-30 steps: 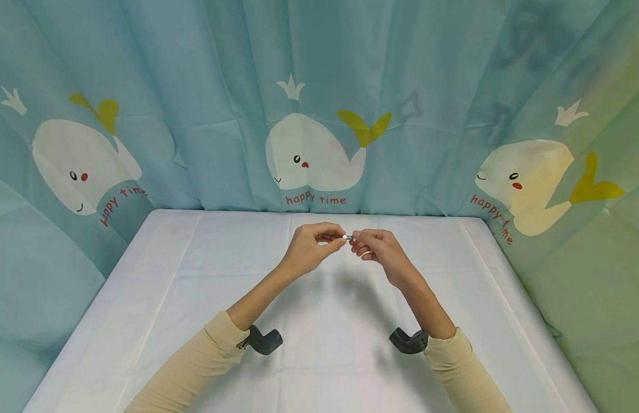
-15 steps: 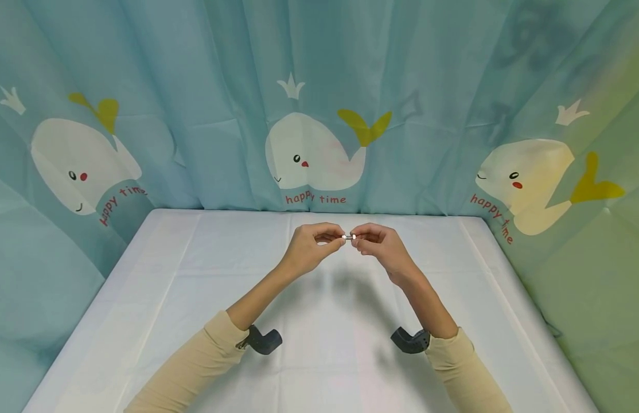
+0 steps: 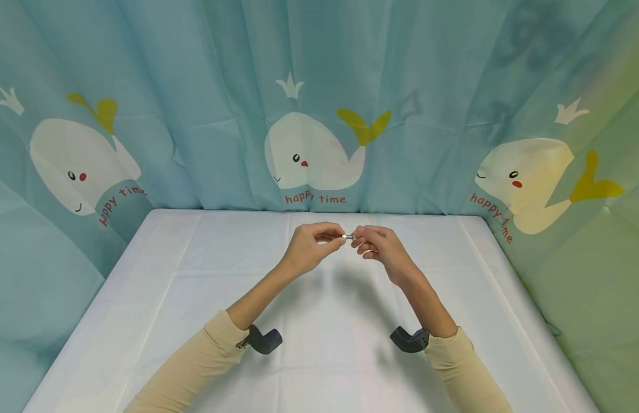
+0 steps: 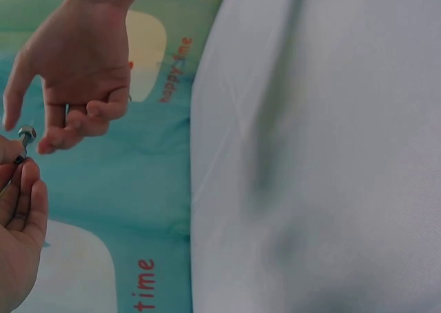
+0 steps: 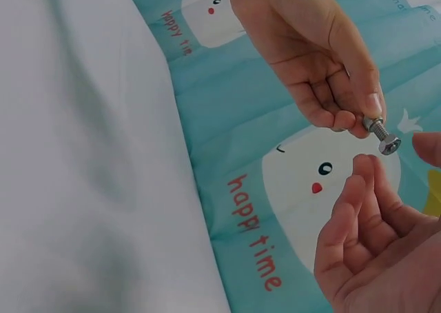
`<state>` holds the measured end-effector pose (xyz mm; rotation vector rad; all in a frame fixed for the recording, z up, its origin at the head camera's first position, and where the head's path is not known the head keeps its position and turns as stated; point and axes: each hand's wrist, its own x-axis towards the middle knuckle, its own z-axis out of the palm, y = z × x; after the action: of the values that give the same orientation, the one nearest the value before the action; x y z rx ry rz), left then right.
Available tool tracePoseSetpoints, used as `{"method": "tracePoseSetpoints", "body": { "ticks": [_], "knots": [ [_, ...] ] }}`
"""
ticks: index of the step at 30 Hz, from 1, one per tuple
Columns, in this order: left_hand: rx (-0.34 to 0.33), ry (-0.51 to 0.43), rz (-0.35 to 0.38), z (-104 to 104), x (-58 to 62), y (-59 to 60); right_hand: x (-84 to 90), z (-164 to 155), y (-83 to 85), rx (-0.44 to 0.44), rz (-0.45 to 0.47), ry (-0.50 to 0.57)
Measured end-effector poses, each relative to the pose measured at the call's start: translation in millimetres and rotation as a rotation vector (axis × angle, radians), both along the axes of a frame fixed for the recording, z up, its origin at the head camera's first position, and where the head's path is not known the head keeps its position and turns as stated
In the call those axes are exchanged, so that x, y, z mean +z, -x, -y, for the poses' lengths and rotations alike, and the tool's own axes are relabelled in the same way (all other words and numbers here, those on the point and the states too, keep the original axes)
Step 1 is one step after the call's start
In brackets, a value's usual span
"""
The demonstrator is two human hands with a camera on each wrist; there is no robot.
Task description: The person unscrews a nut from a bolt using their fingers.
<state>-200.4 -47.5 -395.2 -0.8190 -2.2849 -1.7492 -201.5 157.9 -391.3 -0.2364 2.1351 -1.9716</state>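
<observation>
My left hand (image 3: 306,248) pinches one end of a small silver bolt (image 5: 379,129) between thumb and fingertips, above the far part of the table. The bolt points to the right, and a hex nut (image 5: 389,145) sits at its free end. That nut (image 4: 27,132) shows also in the left wrist view. Beside it is my right hand (image 3: 385,251), its thumb and fingers spread apart around the nut's end. In both wrist views a gap separates the right fingertips (image 5: 363,163) from the nut. The bolt's held end is mostly hidden by the left fingers.
A white-covered table (image 3: 206,321) lies beneath both hands. Behind it and at both sides hangs a blue-green curtain (image 3: 428,172) printed with whales. Each wrist bears a black camera mount (image 3: 265,341).
The right thumb and fingers closed on the nut's end half a second ago and have since come apart from it. The left hand and bolt have hardly moved.
</observation>
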Motion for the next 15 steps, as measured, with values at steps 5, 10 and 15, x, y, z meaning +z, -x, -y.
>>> {"method": "tracePoseSetpoints", "body": {
  "ticks": [5, 10, 15],
  "knots": [
    [-0.002, -0.005, -0.002, -0.6, -0.3, 0.2, 0.6, 1.6, 1.1, -0.014, 0.030, 0.015],
    [-0.003, 0.001, -0.011, -0.3, -0.7, 0.6, -0.9, 0.5, 1.6, -0.014, -0.001, 0.007],
    [0.003, 0.012, -0.012, 0.8, -0.8, 0.0, -1.0, -0.9, 0.8, 0.002, -0.046, 0.008]
  ]
}}
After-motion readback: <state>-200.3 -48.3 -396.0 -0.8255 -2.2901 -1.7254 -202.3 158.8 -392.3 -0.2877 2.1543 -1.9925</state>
